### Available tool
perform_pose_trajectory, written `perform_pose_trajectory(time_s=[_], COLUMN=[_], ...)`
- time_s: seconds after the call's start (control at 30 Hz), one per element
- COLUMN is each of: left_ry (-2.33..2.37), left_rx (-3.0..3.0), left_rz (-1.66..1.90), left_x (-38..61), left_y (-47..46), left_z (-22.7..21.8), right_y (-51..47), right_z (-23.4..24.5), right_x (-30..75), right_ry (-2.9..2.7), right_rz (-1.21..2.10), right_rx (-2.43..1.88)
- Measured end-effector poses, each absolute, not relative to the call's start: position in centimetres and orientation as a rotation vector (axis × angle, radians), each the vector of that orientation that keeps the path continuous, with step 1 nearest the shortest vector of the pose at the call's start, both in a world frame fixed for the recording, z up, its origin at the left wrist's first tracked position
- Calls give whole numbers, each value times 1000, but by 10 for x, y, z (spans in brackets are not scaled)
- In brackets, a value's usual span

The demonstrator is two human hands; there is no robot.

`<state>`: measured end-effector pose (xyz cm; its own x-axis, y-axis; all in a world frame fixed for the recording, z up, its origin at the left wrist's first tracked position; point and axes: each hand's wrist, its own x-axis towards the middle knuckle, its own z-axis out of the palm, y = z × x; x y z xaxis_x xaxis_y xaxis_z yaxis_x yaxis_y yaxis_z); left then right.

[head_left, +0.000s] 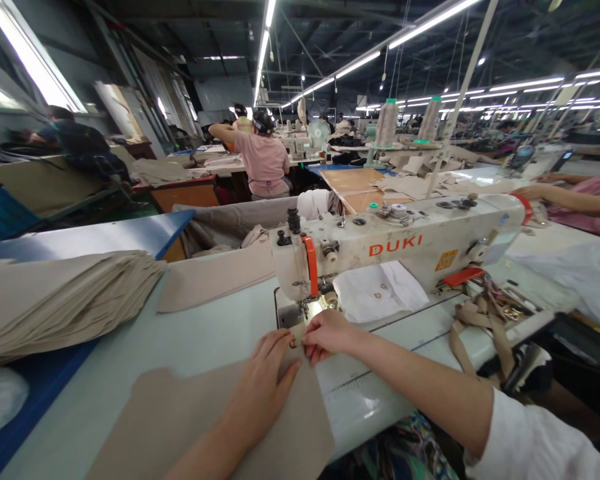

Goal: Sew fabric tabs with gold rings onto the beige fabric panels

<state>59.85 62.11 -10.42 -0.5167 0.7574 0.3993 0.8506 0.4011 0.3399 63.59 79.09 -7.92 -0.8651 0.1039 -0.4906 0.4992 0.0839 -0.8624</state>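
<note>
A beige fabric panel (180, 413) lies on the sewing table, its far corner reaching up to the needle area of the white sewing machine (400, 247). My left hand (267, 380) rests flat on this panel, fingers stretched toward the presser foot. Beside it, my right hand (325, 337) pinches at the panel's edge close to the needle; what lies between its fingertips is too small to make out. A small metal ring (293, 344) shows on the fabric between both hands. The machine's lamp lights the spot just behind my fingers.
Stacked beige panels (55, 300) lie at the left, with another panel (215, 280) behind the needle. White cloth (380, 293) with small metal rings sits on the machine bed. Beige straps (480, 320) hang at the right. Co-workers sit ahead and at the right.
</note>
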Motion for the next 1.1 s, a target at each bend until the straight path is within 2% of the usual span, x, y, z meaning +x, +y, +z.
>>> perform_pose_trajectory(time_s=[0.4,0.73,0.8,0.93,1.1], left_ry=[-2167,-2217,-2210,-2203,-2205], left_rx=[-1557,-1531,-1529,-1528,-1533], left_rz=[-632,-717,-741,-777,-781], left_x=[592,591,591,592,591], left_y=[645,647,647,648,648], left_z=[-103,-108,-107,-105,-105], right_y=[795,804,807,809,808], right_z=[-77,-87,-92,-101,-103], right_x=[630,653,664,675,673], right_ry=[2155,2789,2995,3342,3399], right_rz=[-1636,-1345,-1199,-629,-300], right_rx=[567,272,73,-393,-520])
